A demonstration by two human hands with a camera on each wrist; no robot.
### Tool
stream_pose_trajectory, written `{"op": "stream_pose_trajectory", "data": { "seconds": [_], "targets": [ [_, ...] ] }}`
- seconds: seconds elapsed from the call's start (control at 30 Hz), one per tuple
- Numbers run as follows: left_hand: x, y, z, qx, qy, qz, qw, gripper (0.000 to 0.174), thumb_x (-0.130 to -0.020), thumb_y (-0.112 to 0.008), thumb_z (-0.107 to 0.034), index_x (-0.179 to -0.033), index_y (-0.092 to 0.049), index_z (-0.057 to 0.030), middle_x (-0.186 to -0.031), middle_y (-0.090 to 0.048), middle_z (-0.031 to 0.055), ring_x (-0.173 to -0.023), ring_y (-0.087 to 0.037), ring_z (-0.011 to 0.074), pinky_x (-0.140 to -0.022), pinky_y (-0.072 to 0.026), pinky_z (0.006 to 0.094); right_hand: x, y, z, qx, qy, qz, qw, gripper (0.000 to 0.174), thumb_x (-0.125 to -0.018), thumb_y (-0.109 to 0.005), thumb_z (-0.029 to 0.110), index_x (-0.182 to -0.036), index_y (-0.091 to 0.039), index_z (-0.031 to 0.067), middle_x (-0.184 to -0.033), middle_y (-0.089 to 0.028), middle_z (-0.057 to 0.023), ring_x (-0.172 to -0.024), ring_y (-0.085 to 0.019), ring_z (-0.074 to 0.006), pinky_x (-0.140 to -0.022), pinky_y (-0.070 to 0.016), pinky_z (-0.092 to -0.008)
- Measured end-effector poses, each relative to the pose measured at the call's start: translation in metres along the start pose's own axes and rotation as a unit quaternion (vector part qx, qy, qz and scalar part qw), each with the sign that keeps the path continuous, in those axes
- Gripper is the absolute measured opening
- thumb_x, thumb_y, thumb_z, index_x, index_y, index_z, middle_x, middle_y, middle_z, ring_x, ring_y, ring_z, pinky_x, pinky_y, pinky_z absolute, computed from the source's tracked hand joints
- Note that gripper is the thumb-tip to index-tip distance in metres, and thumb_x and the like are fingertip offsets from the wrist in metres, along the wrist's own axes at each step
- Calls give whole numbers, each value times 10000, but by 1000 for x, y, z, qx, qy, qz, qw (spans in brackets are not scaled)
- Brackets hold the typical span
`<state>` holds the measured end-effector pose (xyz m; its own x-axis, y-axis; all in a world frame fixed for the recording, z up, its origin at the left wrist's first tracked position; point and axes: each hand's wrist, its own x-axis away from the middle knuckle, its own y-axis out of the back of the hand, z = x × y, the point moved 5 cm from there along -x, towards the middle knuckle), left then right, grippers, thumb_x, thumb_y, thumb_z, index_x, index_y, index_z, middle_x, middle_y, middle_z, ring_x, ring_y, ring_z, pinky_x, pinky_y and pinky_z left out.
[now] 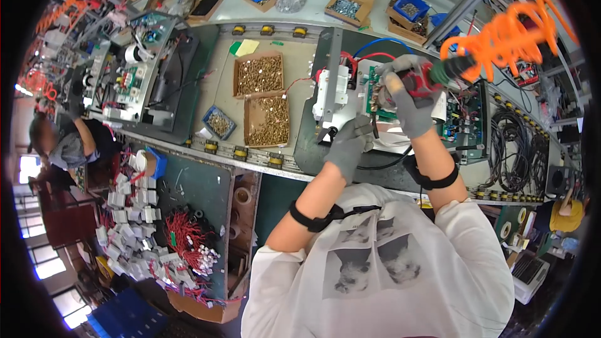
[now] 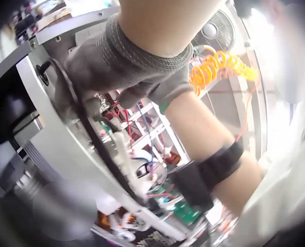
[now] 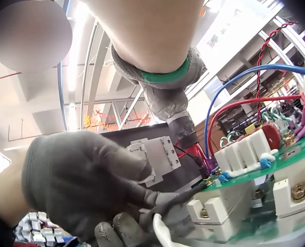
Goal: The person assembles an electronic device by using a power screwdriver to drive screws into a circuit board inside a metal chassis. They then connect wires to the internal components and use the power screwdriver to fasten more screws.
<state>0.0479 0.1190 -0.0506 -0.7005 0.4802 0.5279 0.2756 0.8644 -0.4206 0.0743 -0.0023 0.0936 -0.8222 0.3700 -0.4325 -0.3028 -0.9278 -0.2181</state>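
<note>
In the head view my right hand (image 1: 410, 109), in a grey glove, grips a red air screwdriver (image 1: 424, 79) over an open electrical chassis. An orange coiled hose (image 1: 501, 37) runs from its green coupling. My left hand (image 1: 352, 145), also gloved, is at the near side of the green circuit board (image 1: 387, 112). In the right wrist view the left hand (image 3: 80, 185) pinches a black cable (image 3: 180, 198) that reaches the board's edge (image 3: 255, 177), beside white terminal blocks (image 3: 222, 221). The tool's tip is hidden by the right hand.
Boxes of brass-coloured screws (image 1: 266, 75) stand left of the chassis, with a small blue tray (image 1: 219, 123) of hardware beside them. Another chassis (image 1: 144, 75) lies further left. Coiled black cables (image 1: 510, 144) lie to the right. Red wires (image 1: 188, 231) and white parts are heaped at the lower left.
</note>
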Motion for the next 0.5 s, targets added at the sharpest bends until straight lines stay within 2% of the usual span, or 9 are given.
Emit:
{"op": "stream_pose_trajectory", "data": {
  "seconds": [0.07,0.1,0.13,0.2,0.23,0.27,0.33,0.37,0.5],
  "targets": [
    [8,-3,-7,125,-58,106,985,436,-822,-418,115,-1242,-406,1,-1141,-509,122,-911,-545,147,-765,-470,256,4,5,20,-17,17,-25,999,223,-778,-573,-66,-967,-492,21,-826,-594,-98,-774,-598,-149,-639,-491,-276],
    [22,-10,-23,80,-60,61,993,436,-838,-416,138,-1254,-362,16,-1166,-481,152,-974,-557,198,-824,-487,288,6,6,36,-32,35,-31,998,226,-778,-572,-55,-967,-478,29,-790,-571,-96,-766,-598,-170,-665,-496,-306],
    [26,-15,-24,75,-55,67,993,436,-838,-416,138,-1254,-362,16,-1166,-481,152,-974,-557,198,-824,-487,288,9,11,48,-44,37,-27,998,202,-788,-573,-17,-958,-477,37,-817,-579,-114,-754,-596,-181,-680,-494,-323],
    [30,-18,-27,112,-76,40,990,409,-861,-472,85,-1248,-361,9,-1191,-456,161,-1038,-556,229,-863,-490,303,21,25,68,-56,39,-8,998,207,-794,-570,13,-971,-468,51,-831,-581,-113,-774,-599,-207,-699,-496,-347],
    [32,-19,-25,113,-71,44,990,469,-845,-608,-32,-1248,-368,-16,-1120,-511,138,-1025,-578,234,-847,-502,291,25,32,75,-77,55,-17,995,207,-801,-558,30,-984,-465,58,-833,-578,-109,-790,-596,-220,-705,-496,-360],
    [31,-20,-24,110,-67,47,991,469,-845,-608,-32,-1248,-368,-16,-1120,-511,138,-1025,-578,234,-847,-502,291,31,37,82,-99,71,-27,992,207,-809,-546,48,-997,-462,65,-835,-576,-104,-805,-593,-233,-712,-496,-373],
    [27,-29,-15,154,-10,118,981,577,-788,-717,-186,-1243,-390,-52,-1012,-566,89,-927,-608,210,-794,-524,269,41,46,95,-82,72,-82,991,205,-813,-565,154,-979,-469,83,-814,-530,-96,-782,-547,-254,-685,-460,-380],
    [22,-33,-9,198,-27,173,964,509,-822,-676,-149,-1221,-376,-49,-864,-595,84,-869,-621,188,-770,-541,248,45,56,96,-98,85,-71,989,192,-825,-537,129,-993,-457,83,-835,-542,-98,-809,-561,-257,-716,-472,-393],
    [17,-51,0,224,25,152,962,484,-804,-697,-220,-1175,-428,-65,-903,-592,56,-835,-617,131,-685,-561,200,57,72,104,-128,104,-69,984,179,-843,-530,125,-1000,-451,87,-851,-554,-100,-828,-579,-263,-754,-482,-420]
  ]
}}
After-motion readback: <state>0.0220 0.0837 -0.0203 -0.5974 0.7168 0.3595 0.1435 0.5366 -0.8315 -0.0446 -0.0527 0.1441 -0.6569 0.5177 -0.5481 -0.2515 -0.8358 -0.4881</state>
